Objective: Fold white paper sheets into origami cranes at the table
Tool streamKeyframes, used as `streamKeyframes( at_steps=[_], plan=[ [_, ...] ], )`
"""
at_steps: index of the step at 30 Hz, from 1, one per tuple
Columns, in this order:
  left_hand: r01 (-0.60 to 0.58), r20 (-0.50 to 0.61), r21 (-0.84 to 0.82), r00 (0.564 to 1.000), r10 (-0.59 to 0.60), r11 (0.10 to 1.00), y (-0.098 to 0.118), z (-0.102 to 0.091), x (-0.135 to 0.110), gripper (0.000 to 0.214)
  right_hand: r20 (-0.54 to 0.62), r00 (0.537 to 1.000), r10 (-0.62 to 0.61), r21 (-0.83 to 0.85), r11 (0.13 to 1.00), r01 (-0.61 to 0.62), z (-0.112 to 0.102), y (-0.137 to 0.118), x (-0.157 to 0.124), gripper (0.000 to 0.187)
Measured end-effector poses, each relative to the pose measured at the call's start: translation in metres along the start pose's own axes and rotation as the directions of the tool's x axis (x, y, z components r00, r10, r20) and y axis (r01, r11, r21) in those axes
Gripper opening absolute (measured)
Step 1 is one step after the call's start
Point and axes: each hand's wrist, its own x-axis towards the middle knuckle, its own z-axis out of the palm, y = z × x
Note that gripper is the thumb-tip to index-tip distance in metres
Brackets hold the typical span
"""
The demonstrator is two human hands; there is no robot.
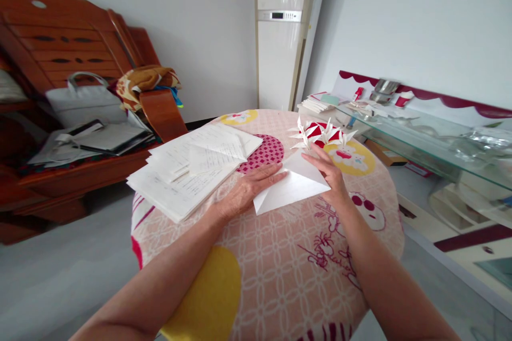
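A white sheet of paper (pixel 292 184) with a diagonal crease lies on the round table, its right part folded over. My left hand (pixel 250 187) rests flat on the sheet's left side, fingers stretched toward the middle. At the upper right edge, my right hand (pixel 328 170) has its fingers closed on the paper; its thumb is not clearly visible. Just beyond the right hand stand several white folded paper cranes (pixel 326 132). A stack of handwritten sheets (pixel 196 170) lies to the left, with a loose folded sheet (pixel 218 154) on top.
A patterned cloth (pixel 276 261) covers the table. On the left, a wooden bench (pixel 60 26) holds a grey bag (pixel 82 104) and a folder. A glass-topped cabinet (pixel 432 149) runs along the right, with papers (pixel 320 101) at its end. A tall white air conditioner (pixel 280 58) stands behind.
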Motion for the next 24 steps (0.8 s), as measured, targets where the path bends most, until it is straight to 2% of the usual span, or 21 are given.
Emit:
streamKeyframes(
  at_steps=[3, 5, 8, 11, 14, 18, 21, 22, 24],
  plan=[
    [-0.061, 0.095, 0.016, 0.994, 0.059, 0.998, 0.001, 0.002, 0.002, 0.051, 0.094, 0.993, -0.076, -0.201, 0.975, 0.093, -0.010, -0.008, -0.003, 0.030],
    [-0.094, 0.163, -0.021, 0.982, 0.096, 0.995, 0.003, 0.004, 0.003, 0.054, 0.226, 0.970, -0.087, -0.285, 0.946, 0.152, -0.019, -0.013, -0.011, 0.033],
    [-0.125, 0.244, -0.114, 0.958, 0.149, 0.986, 0.008, 0.012, 0.002, 0.066, 0.469, 0.879, -0.083, -0.314, 0.915, 0.253, -0.036, -0.014, -0.037, 0.047],
    [-0.154, 0.320, -0.218, 0.922, 0.220, 0.964, 0.011, 0.022, 0.000, 0.080, 0.580, 0.815, -0.010, -0.323, 0.915, 0.241, -0.051, -0.009, -0.068, 0.047],
    [-0.158, 0.353, -0.291, 0.899, 0.259, 0.944, 0.012, 0.027, -0.003, 0.072, 0.593, 0.805, 0.010, -0.302, 0.930, 0.211, -0.059, -0.006, -0.092, 0.045],
    [-0.092, 0.335, -0.348, 0.917, 0.215, 0.933, 0.008, 0.024, -0.004, 0.048, 0.541, 0.838, 0.062, -0.214, 0.975, 0.066, -0.058, -0.005, -0.094, 0.047],
    [-0.008, 0.308, -0.415, 0.940, 0.148, 0.910, 0.009, 0.019, -0.003, 0.035, 0.490, 0.846, 0.210, -0.158, 0.976, -0.150, -0.057, -0.003, -0.072, 0.030],
    [0.022, 0.294, -0.456, 0.947, 0.127, 0.890, 0.010, 0.018, -0.003, 0.032, 0.484, 0.829, 0.279, -0.151, 0.960, -0.235, -0.057, -0.002, -0.062, 0.024],
    [0.109, 0.279, -0.523, 0.959, 0.049, 0.845, 0.013, 0.018, -0.002, 0.029, 0.545, 0.736, 0.401, -0.153, 0.911, -0.384, -0.056, 0.003, -0.042, 0.021]
  ],
)
